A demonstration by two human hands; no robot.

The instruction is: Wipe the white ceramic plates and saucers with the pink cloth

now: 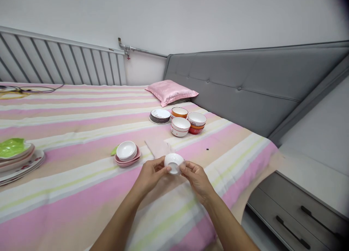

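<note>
A small white bowl (173, 160) is held up in front of me, tilted so that its underside and foot ring face me. My left hand (152, 174) pinches its left edge, thumb near the foot. My right hand (195, 176) grips the opposite edge, fingers closed. Just behind the bowl, a pale pink flat cloth or sheet (157, 147) lies on the striped bedspread (89, 185). To the left sits a stack of small white dishes (127, 150) on pink dishes (128, 163), with a bit of green showing behind them.
Farther back stand several bowls (180, 124) in stacks, beside piled plates (160, 114) and a pink pillow (170, 91). Larger plates (24, 168) with a green leaf-shaped dish (11, 147) are at far left. A grey headboard (231, 76) and a drawer cabinet (294, 203) border the right.
</note>
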